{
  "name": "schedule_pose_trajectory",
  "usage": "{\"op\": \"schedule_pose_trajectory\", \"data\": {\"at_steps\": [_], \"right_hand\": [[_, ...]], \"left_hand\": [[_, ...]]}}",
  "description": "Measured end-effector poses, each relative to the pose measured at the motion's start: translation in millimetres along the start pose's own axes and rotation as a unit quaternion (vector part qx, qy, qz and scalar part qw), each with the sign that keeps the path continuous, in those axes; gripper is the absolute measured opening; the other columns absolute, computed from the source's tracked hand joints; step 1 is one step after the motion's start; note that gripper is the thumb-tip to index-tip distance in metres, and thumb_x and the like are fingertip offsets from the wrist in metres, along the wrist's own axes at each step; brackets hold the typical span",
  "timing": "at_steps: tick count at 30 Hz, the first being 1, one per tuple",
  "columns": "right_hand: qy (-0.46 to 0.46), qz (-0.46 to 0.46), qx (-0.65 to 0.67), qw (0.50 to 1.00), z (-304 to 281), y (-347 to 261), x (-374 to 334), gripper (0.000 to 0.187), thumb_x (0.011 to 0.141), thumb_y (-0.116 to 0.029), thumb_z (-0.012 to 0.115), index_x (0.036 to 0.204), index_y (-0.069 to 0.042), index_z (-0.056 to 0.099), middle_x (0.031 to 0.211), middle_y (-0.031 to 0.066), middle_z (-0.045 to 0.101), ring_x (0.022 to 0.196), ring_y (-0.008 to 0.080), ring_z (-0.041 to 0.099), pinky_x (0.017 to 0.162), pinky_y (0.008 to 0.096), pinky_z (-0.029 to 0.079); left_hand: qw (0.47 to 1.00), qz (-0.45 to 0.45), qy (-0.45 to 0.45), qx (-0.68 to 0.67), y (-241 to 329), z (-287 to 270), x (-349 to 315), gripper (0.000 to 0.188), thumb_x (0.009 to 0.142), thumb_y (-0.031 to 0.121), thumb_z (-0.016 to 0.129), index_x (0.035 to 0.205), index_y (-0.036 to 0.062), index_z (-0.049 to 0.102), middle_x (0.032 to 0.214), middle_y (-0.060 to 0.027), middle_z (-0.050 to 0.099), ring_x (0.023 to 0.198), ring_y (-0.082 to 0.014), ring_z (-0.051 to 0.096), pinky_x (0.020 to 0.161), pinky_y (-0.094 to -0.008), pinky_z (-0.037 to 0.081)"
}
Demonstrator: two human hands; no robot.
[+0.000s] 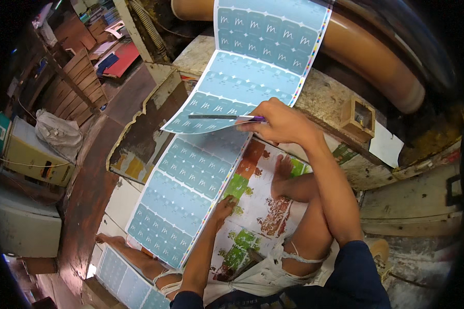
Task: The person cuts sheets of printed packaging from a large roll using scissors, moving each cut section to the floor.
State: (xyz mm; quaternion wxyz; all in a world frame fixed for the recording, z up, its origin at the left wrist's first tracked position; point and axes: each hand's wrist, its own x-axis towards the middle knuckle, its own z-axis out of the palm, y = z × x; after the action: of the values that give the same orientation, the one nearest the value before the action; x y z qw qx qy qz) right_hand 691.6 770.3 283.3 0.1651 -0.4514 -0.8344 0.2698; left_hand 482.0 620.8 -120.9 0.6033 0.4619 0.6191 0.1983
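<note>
A long printed sheet point(185, 191) in light blue and teal, with rows of repeated panels, comes down from the roller and lies below me. Above it, a flap of the same printing point(211, 104) is lifted, its lower edge curling. My right hand point(276, 121) is closed around the purple handle of a long, thin, dark-bladed knife point(216, 117), at the flap's right edge. The blade lies across the flap, pointing left. My left hand point(225, 208) is beside the lower sheet's right edge, its fingers loosely stretched over the colourful sheet underneath; it holds nothing that I can see.
Large brown rollers point(355, 56) stand at the top. A small wooden box point(358, 119) and white paper point(386, 144) sit on the worn ledge at right. Another printed blue sheet point(123, 275) lies lower left. Cartons point(38, 152) stand further left.
</note>
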Motion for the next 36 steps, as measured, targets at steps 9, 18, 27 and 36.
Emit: {"op": "schedule_pose_trajectory", "data": {"at_steps": [9,18,27,36], "right_hand": [[0.012,-0.088,0.002,0.996,3,-5,18,0.022,0.08,-0.022,0.07,0.099,-0.011,0.073,0.085,0.0187,0.07,0.079,0.0351,0.067,0.071,0.0403,0.052],[-0.209,-0.102,-0.031,0.972,39,-50,-1,0.018,0.079,-0.018,0.071,0.086,-0.002,0.07,0.069,0.0192,0.066,0.064,0.0318,0.065,0.059,0.0415,0.051],[-0.445,-0.061,0.224,0.865,36,-85,-24,0.036,0.09,-0.024,0.064,0.123,-0.009,0.062,0.069,0.0084,0.067,0.045,0.0122,0.059,0.039,0.0268,0.048],[0.555,0.05,0.275,0.783,-119,77,-21,0.031,0.096,-0.027,0.058,0.112,-0.001,0.065,0.072,0.0059,0.064,0.046,0.0066,0.051,0.038,0.0221,0.037]], "left_hand": [[0.993,0.048,0.106,-0.016,31,-105,47,0.084,0.093,0.063,0.041,0.149,0.003,0.024,0.15,-0.0206,0.032,0.137,-0.0303,0.034,0.107,-0.0422,0.033],[0.688,0.276,-0.132,-0.658,208,-105,-146,0.074,0.093,0.052,0.049,0.141,-0.0027,0.034,0.135,-0.021,0.046,0.126,-0.0313,0.046,0.108,-0.0526,0.035],[0.825,0.13,0.219,-0.504,113,-112,-262,0.051,0.086,-0.005,0.062,0.133,-0.0028,0.04,0.123,-0.0149,0.056,0.114,-0.026,0.055,0.096,-0.0376,0.049],[0.857,0.103,0.227,-0.451,53,-122,-321,0.049,0.091,0.0,0.058,0.136,-0.003,0.038,0.123,-0.0143,0.056,0.108,-0.0247,0.059,0.092,-0.0368,0.05]]}}
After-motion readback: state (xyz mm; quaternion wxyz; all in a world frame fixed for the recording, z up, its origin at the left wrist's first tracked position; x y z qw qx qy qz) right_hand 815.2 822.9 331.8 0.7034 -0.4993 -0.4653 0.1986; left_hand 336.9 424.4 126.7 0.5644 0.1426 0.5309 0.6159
